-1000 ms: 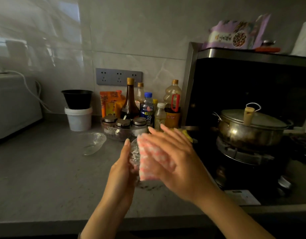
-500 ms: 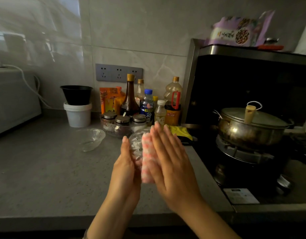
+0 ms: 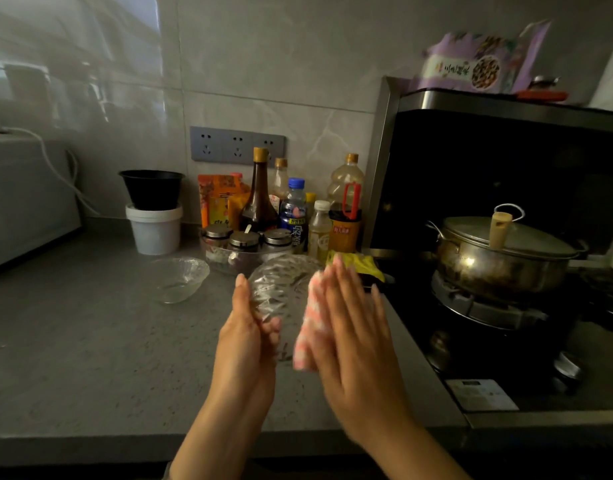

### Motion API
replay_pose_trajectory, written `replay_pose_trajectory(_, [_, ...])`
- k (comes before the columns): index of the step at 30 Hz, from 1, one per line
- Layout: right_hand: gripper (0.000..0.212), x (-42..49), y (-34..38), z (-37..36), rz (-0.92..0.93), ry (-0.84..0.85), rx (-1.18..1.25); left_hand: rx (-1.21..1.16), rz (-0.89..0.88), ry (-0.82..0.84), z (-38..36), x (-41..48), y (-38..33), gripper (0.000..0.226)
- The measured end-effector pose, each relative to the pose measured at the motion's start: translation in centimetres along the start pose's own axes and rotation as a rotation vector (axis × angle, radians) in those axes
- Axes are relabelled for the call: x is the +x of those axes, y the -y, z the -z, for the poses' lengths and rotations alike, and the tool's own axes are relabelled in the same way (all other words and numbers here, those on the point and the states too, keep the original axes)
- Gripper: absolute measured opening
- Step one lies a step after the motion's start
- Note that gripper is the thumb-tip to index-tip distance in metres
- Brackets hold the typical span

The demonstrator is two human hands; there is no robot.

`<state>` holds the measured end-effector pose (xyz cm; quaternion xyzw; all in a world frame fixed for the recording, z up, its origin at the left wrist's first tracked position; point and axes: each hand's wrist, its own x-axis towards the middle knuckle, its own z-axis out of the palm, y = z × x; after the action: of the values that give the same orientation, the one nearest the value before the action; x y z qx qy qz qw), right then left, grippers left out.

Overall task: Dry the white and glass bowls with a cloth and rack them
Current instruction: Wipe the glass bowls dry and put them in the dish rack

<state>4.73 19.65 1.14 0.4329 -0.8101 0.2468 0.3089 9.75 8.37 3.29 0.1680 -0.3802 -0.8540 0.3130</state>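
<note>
Over the grey table (image 3: 73, 341), flat-fingered left grip (image 3: 246, 336) and right grip (image 3: 355, 329) sandwich one patterned clear glass bowl (image 3: 281, 284), with one pink-checked cloth (image 3: 310, 323) under the right palm. A second glass bowl (image 3: 180, 278) rests nearby.

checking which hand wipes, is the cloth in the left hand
No, the cloth lies under the flat right hand, pressed against the glass bowl that the left hand supports.

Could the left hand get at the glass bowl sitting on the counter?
Probably not yet. The path over the counter to the resting bowl looks free, but the left hand is pressed against the patterned glass bowl, with the right hand pressing the cloth to it.
</note>
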Motion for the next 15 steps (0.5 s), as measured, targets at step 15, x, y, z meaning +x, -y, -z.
replay_pose_trajectory(15, [0.065,-0.3,2.0,-0.1,0.123,-0.022,-0.063,0.167,-0.004,0.108,0.0,-0.6,0.5,0.026])
